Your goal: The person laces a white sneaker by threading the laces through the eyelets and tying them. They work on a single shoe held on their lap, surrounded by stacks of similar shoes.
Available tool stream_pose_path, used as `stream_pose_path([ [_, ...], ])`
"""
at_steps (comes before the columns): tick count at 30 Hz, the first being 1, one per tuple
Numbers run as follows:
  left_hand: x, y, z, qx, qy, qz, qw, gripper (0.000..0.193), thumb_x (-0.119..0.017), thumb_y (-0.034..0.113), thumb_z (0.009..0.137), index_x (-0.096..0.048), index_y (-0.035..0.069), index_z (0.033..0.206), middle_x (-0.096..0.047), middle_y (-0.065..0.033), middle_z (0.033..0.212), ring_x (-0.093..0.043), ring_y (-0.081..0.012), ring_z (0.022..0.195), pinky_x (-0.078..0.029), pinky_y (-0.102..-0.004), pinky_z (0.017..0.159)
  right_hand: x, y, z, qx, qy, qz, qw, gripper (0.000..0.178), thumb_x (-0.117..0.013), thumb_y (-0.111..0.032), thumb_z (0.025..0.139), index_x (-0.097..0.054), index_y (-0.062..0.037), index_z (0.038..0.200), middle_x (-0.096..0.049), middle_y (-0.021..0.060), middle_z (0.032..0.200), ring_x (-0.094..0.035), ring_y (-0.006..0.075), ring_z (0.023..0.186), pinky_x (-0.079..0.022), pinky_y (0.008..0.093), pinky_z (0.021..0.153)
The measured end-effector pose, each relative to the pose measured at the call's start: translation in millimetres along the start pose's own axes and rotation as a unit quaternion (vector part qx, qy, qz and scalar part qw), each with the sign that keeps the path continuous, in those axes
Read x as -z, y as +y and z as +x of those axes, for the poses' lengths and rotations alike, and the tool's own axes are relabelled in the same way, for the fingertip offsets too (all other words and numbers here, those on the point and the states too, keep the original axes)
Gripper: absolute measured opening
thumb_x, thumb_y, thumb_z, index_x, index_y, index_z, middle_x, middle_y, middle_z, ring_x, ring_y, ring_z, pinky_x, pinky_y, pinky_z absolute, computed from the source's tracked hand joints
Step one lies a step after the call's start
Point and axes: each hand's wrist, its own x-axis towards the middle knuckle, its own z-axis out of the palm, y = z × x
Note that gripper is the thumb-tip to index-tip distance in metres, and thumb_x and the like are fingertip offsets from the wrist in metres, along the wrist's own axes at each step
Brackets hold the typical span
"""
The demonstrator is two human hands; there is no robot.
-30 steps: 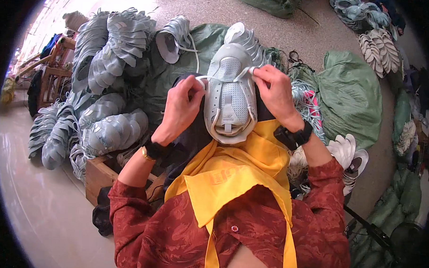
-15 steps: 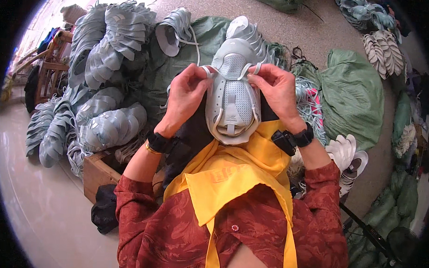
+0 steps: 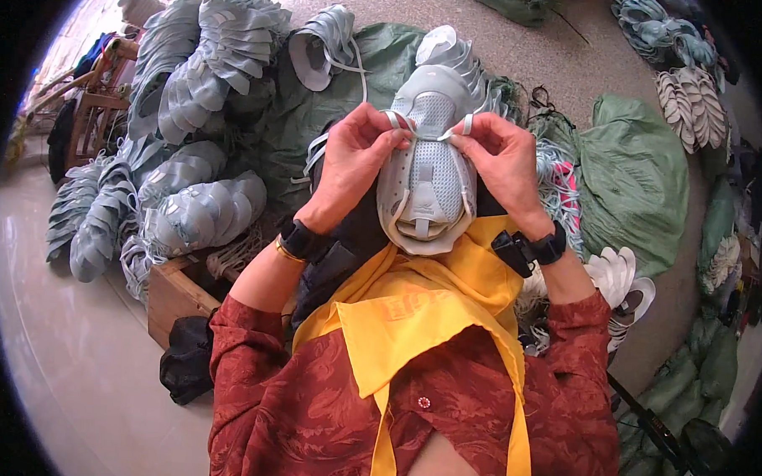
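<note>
A pale grey-blue shoe upper (image 3: 434,181) lies over my lap, its toe end pointing away and its heel end toward me. A light flat shoelace (image 3: 399,115) runs across the upper near the toe. My left hand (image 3: 361,153) pinches one part of the lace at the left edge of the eyelet rows. Opposite it, my right hand (image 3: 501,162) pinches the lace's other side between thumb and forefinger. Both hands sit close together over the upper. Further lace lies along the lower eyelets. Beyond the toe, more nested uppers (image 3: 455,52) stretch away.
Stacks of grey-blue uppers (image 3: 211,64) fill the left, with a wooden box (image 3: 177,302) below them. Green sacks (image 3: 635,180) lie at right and behind. White uppers (image 3: 619,280) sit by my right forearm. A yellow apron (image 3: 412,323) covers my front.
My hands have come closer together over the upper, each still pinching lace. The lace loops near the fingers have shifted. The whole view has moved slightly.
</note>
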Motion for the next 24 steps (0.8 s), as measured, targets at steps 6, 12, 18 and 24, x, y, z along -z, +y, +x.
stream_pose_path([
  [6,1,-6,1,-0.057,0.025,0.118,0.991,0.011,-0.069,-0.003,0.095,-0.06,0.002,0.094,-0.07,-0.0017,0.097,-0.064,-0.0056,0.089,-0.053,-0.0224,0.08,-1,1,-2,-0.002,0.009,-0.017,1.0,0.007,-0.077,-0.004,0.089,-0.073,-0.0013,0.095,-0.077,0.0004,0.087,-0.07,0.0057,0.079,-0.056,0.0234,0.074],
  [12,-10,-5,3,-0.147,0.071,0.224,0.961,0.015,-0.072,-0.006,0.086,-0.059,-0.001,0.09,-0.066,-0.0057,0.08,-0.065,-0.0105,0.075,-0.053,-0.0256,0.069,-1,4,-3,-0.001,0.008,-0.013,1.0,0.007,-0.077,-0.004,0.089,-0.073,-0.0014,0.096,-0.077,0.0008,0.087,-0.071,0.0059,0.08,-0.056,0.0238,0.074],
  [18,-18,4,-1,-0.211,0.08,0.285,0.932,0.017,-0.073,-0.006,0.086,-0.057,-0.001,0.088,-0.065,-0.0033,0.083,-0.058,-0.0062,0.076,-0.05,-0.0243,0.068,-1,2,-3,-0.005,0.009,-0.014,1.0,0.008,-0.077,-0.003,0.089,-0.073,-0.0012,0.096,-0.077,0.0012,0.088,-0.071,0.0062,0.082,-0.056,0.024,0.075],
  [24,-20,11,-4,-0.198,0.071,0.321,0.923,0.015,-0.071,-0.006,0.084,-0.058,-0.001,0.089,-0.066,-0.0108,0.084,-0.067,-0.0199,0.075,-0.054,-0.0313,0.069,-2,2,-4,-0.003,0.013,0.003,1.0,0.008,-0.076,-0.003,0.09,-0.073,-0.0007,0.096,-0.077,0.0003,0.089,-0.07,0.0054,0.082,-0.056,0.024,0.076],
])
